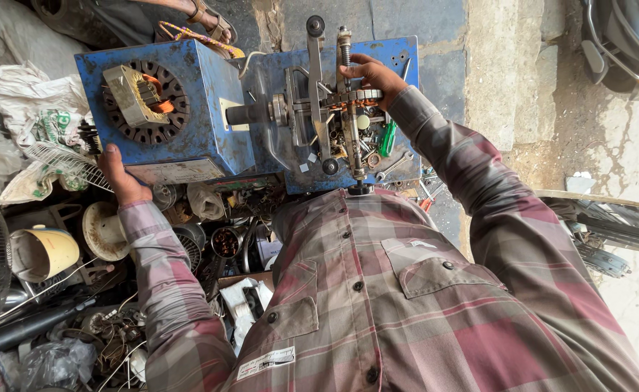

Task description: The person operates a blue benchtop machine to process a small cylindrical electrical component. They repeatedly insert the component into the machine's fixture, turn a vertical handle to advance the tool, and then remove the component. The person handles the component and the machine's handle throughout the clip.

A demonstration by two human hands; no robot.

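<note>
the right hand [367, 72] is seen raised to the far side of a blue metal winding machine [210, 123], the arm bent at the elbow and the plaid sleeve [472, 167] stretched along the machine's right edge. the fingers are curled over the top of a toothed metal ring [359, 95] carried on the machine's upright spindle frame [318, 94]; the ring is gripped from above, with the thumb hidden behind it. the ring sits on the right half of the machine, among copper-coloured parts, just beside a threaded vertical rod [344, 43].

the left hand [120, 178] is laid against the lower left corner of the blue housing, the fingers wrapped under the edge so that the box is clasped at its corner. the left forearm is angled down and outward from it.

a motor stator [145, 98] with dark laminations and a cream coil former is mounted on the left face of the housing. a green-handled screwdriver [387, 138] and a spanner [394, 164] are lying on the machine's deck, near the right wrist.

little room is left on the left side: the machine's edge is crowded by white bags [22, 109], a wire fan guard [62, 163], a cream plastic cup [43, 254] and assorted motor parts below. on the right, bare concrete floor [508, 72] is seen beyond the sleeve, so that side is more open. a sandalled foot [210, 22] of another person is visible past the machine's far edge.
</note>
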